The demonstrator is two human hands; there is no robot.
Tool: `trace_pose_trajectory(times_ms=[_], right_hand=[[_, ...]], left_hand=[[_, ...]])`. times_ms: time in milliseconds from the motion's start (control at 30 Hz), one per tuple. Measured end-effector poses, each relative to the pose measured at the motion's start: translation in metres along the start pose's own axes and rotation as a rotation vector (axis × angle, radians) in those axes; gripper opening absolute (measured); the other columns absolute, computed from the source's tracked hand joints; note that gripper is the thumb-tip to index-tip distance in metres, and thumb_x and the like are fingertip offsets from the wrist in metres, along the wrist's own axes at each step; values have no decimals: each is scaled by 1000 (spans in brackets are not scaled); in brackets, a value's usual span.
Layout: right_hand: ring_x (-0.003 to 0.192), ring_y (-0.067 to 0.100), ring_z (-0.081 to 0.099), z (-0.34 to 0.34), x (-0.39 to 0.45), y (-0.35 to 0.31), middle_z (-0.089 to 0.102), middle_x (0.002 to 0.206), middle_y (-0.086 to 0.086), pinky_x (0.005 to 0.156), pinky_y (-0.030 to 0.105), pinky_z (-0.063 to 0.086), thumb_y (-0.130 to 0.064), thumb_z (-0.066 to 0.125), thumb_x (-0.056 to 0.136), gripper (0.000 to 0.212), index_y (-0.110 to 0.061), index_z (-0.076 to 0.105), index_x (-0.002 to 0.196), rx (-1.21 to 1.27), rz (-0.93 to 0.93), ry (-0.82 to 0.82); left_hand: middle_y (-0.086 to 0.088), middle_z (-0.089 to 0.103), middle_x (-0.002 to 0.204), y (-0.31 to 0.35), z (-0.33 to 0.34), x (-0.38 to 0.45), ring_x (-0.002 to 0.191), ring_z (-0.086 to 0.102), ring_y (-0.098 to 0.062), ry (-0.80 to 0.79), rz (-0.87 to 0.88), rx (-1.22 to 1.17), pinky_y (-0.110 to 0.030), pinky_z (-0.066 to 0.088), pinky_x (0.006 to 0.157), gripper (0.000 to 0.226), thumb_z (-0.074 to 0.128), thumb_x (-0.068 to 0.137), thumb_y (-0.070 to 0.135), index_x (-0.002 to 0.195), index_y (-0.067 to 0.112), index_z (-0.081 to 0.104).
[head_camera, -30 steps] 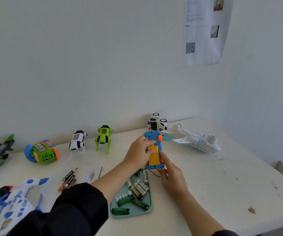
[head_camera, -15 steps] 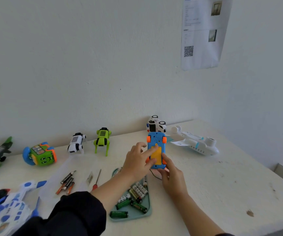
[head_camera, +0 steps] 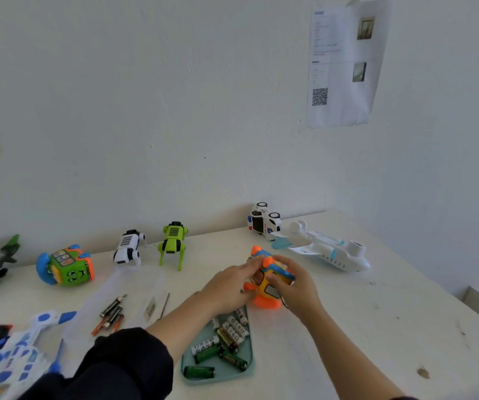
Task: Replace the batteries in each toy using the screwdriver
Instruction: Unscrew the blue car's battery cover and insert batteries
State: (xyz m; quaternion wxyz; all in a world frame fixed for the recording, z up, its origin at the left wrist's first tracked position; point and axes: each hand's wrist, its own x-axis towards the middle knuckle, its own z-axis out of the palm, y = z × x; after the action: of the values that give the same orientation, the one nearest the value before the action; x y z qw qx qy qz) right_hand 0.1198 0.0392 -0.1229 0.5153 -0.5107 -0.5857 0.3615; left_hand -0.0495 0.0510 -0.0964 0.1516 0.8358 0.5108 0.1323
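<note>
My hands, left [head_camera: 229,287] and right [head_camera: 293,284], grip the orange-blue toy [head_camera: 270,280] above the counter [head_camera: 348,327] | screwdriver [head_camera: 164,306] idle at 9 o'clock | other toys apparently remain.

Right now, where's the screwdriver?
In the head view the screwdriver lies on the table left of the left hand, between the loose batteries and the battery tray.

both arms reach forward over the table, forearms converging. left hand [head_camera: 228,287] grips the toy [head_camera: 270,280] from its left side, fingers curled round it, thumb toward the top. right hand [head_camera: 296,284] wraps the toy's right side, fingers bent over the upper edge. left arm wears a dark sleeve pushed up; right forearm bare.
</note>
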Motion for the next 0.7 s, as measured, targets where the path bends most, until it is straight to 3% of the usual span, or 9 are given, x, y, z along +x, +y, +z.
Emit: trace_pose_trajectory(times_ms=[100,200,267,333,400,467,567,633,700], right_hand=[[83,16,64,-9,4,-19,68,90,1,73,31,56,-13,66,85,17,-29,66,92,133,40,40],[74,23,65,-22,16,-41,66,90,13,54,33,56,-20,62,89,7,-16,65,94,516,299,66],[70,25,63,-29,25,-52,63,86,14,53,35,54,-27,59,89,15,-13,61,93,663,476,36],[65,23,57,-31,32,-57,57,81,13,53,32,52,-34,55,89,21,-13,55,91,659,602,-31],[67,25,55,-29,38,-56,54,84,16,55,33,54,-41,49,92,30,-11,53,94,654,660,-97],[71,31,59,-24,46,-50,56,92,18,60,39,55,-49,37,96,41,-11,52,103,706,616,-126],[95,29,59,-6,50,-39,59,113,10,77,36,48,-46,30,98,39,-20,49,121,370,390,-93],[113,25,52,7,47,-28,55,129,8,90,31,40,-38,32,100,39,-17,48,129,40,207,-84],[132,21,36,20,47,-9,43,143,4,106,32,27,-38,30,101,45,-19,39,140,-278,127,-189]], left_hand=[[-3,55,133,10,-11,6,119,52,-19,46,11,-122,-31,42,99,76,63,85,28,146,41,20],[9,40,145,6,-28,4,131,37,-7,120,74,-215,-25,29,107,93,73,72,42,146,40,17],[18,30,144,3,-38,0,128,29,-2,153,87,-82,-26,24,108,103,75,67,49,147,39,11],[12,40,141,-1,-40,0,124,39,-8,251,110,63,-33,31,109,97,75,68,52,147,28,25],[5,56,126,-5,-42,1,113,51,-13,342,91,87,-37,44,95,78,71,69,56,135,23,45],[9,63,106,-10,-43,2,97,58,-11,388,-17,9,-31,49,79,60,74,70,55,120,27,55],[12,59,79,-19,-40,8,72,57,-10,529,-234,-138,-22,42,56,38,76,72,48,97,25,59],[6,62,79,-25,-38,17,69,56,-12,618,-438,-220,-20,38,49,37,73,74,47,92,18,61],[0,64,84,-32,-34,29,69,57,-15,612,-625,-243,-20,37,47,42,71,74,49,93,12,62]])
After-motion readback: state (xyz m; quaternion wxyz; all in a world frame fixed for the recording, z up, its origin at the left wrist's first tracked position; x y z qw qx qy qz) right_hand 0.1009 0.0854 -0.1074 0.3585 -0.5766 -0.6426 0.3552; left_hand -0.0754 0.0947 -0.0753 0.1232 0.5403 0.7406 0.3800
